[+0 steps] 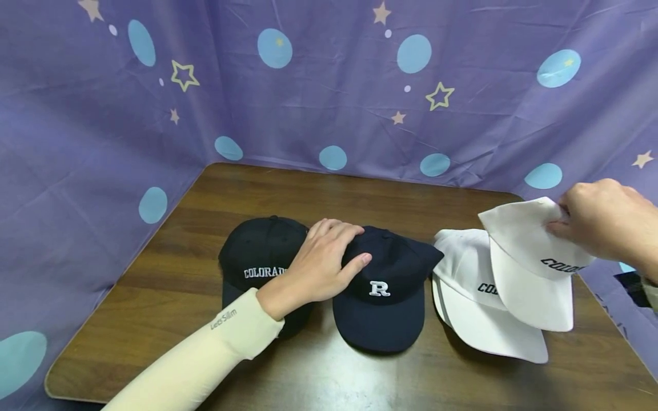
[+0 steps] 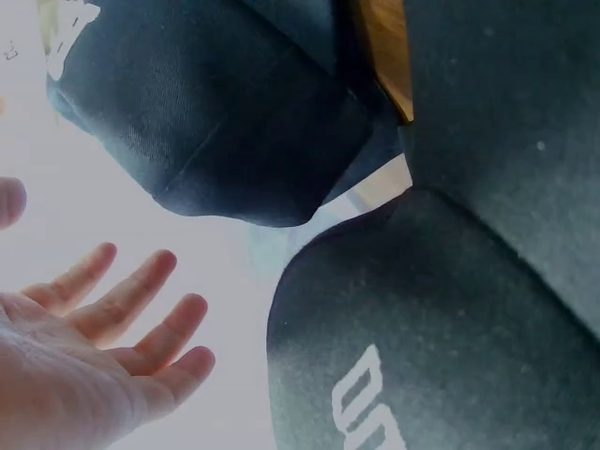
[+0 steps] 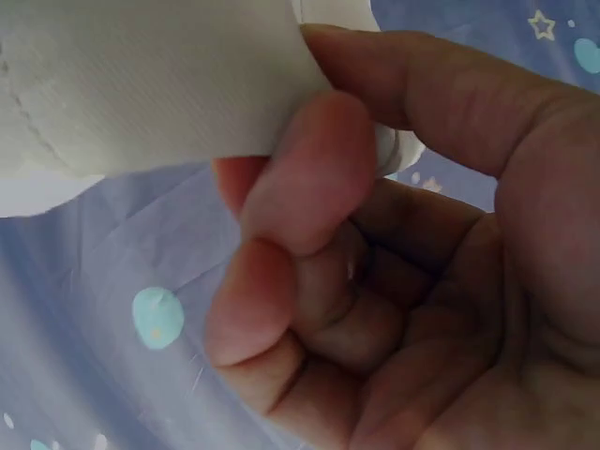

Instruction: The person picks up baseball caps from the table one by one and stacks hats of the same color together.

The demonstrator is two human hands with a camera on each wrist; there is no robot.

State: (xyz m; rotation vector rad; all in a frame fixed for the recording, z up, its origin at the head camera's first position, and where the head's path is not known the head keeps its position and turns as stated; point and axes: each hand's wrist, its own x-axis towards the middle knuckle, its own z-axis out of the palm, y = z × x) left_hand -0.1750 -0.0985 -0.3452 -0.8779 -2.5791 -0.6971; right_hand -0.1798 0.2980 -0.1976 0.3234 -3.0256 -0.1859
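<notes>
My left hand (image 1: 321, 262) is held over the gap between a black cap (image 1: 259, 245) lettered in white and a navy cap (image 1: 393, 257) with a white R. Its fingers are relaxed and spread, and in the left wrist view the palm (image 2: 66, 375) shows with nothing in it. At the right, my right hand (image 1: 612, 220) pinches the crown of a white cap (image 1: 519, 234), between thumb and fingers in the right wrist view. This raised cap is tilted and partly hides another white cap (image 1: 457, 257) on the table, below which a further brim edge shows.
The caps stand in a row on a brown wooden table (image 1: 169, 274) with rounded corners. A purple curtain (image 1: 329, 103) with stars and blue ovals hangs behind and along the sides. Bare wood shows in front of and behind the caps.
</notes>
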